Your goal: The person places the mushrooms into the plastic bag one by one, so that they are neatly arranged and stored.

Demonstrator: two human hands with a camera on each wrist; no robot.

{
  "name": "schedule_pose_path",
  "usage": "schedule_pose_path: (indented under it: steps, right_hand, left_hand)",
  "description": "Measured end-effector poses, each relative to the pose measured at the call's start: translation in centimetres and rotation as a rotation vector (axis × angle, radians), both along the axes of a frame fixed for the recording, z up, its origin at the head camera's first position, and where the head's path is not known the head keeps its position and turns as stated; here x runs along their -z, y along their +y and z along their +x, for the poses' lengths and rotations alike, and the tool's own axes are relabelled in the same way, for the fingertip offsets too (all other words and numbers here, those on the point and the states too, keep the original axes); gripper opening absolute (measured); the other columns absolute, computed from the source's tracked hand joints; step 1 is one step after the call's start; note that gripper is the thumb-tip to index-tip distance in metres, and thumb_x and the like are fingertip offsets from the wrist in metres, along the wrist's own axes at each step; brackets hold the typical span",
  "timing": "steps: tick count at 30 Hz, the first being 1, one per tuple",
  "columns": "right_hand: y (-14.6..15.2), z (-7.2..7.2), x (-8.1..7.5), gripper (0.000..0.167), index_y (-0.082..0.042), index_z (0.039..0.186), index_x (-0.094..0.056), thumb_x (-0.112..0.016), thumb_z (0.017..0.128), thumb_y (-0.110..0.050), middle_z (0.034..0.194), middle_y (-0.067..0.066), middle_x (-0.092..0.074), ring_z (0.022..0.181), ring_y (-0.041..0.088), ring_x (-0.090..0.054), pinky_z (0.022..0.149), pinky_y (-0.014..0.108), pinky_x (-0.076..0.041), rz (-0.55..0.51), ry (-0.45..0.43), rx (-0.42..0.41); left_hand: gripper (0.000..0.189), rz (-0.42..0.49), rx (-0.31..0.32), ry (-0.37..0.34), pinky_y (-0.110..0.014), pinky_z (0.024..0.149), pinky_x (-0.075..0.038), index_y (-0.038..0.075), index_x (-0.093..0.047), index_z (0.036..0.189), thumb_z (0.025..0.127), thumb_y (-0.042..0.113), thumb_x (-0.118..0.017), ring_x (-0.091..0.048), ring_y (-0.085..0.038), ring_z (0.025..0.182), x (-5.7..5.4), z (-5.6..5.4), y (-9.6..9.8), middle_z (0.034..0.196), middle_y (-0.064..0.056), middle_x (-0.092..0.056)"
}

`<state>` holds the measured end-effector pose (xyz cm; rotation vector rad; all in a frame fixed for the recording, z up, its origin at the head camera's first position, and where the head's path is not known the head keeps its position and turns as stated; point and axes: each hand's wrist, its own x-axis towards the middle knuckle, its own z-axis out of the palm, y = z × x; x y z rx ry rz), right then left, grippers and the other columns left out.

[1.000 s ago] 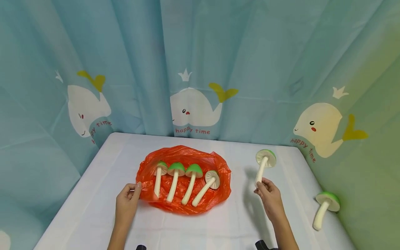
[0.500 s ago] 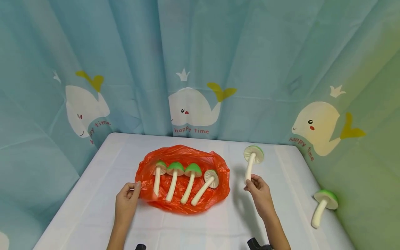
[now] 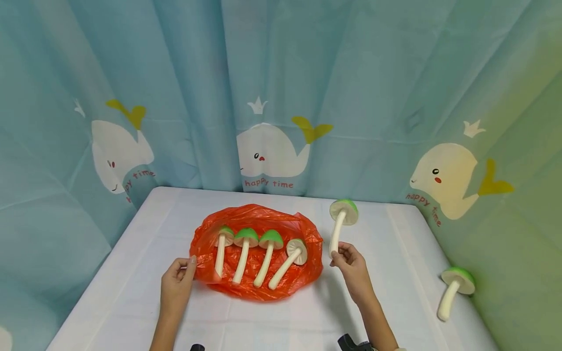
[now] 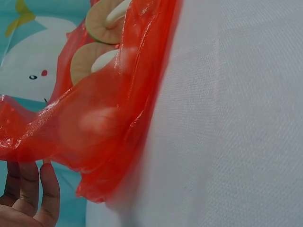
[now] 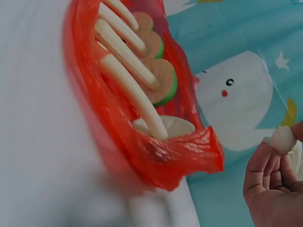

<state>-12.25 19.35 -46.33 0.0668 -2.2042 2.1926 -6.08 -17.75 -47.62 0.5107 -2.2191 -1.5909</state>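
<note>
My right hand (image 3: 352,273) pinches the lower end of a toy mushroom's white stem, its green cap pointing up and away. This held mushroom (image 3: 338,229) is in the air just right of the red plastic bag (image 3: 313,273). My left hand (image 3: 176,282) pinches the bag's left edge between thumb and fingers. Inside the opened bag several green-capped mushrooms (image 3: 265,265) lie in a row, the rightmost tilted. In the left wrist view, fingertips (image 4: 47,175) touch the red film; the thumb is hidden there. The right wrist view shows the stem's end (image 5: 284,139) between fingers and thumb.
Another green-capped mushroom (image 3: 454,292) lies at the right edge of the white table (image 3: 263,326). A blue curtain with printed whales (image 3: 274,151) hangs behind the table and along both sides.
My right hand has carried the mushroom leftward, close to the bag's right side. The left hand stays on the bag's edge, and the bag with its mushrooms looks the same.
</note>
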Motion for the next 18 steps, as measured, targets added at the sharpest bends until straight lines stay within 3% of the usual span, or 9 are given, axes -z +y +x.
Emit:
schedule_pose_path:
  steps: [9,18]
  right_hand:
    - [-2.5,0.3,-0.3,0.025,0.009,0.114,-0.050,-0.056,0.091,0.001,0.099,0.019,-0.054,0.086,0.032,-0.054,0.073,0.028,-0.051,-0.004,0.027,-0.094]
    - [-6.5,0.5,0.2,0.027,0.007,0.115,-0.049,-0.059,0.091,-0.003,0.098,0.016,-0.055,0.089,0.024,-0.053,0.073,0.027,-0.050,0.064,0.046,-0.364]
  left_hand:
    - [0.024,0.003,0.005,0.017,-0.020,0.049,-0.038,-0.002,-0.058,0.092,0.096,0.022,-0.056,-0.053,-0.018,0.057,0.3,0.1,-0.2,0.067,-0.011,-0.062]
    - [0.022,0.038,-0.021,0.044,-0.017,0.062,-0.049,-0.004,-0.051,0.098,0.097,0.018,-0.053,-0.054,-0.009,0.068,0.2,0.2,-0.2,0.089,-0.016,-0.060]
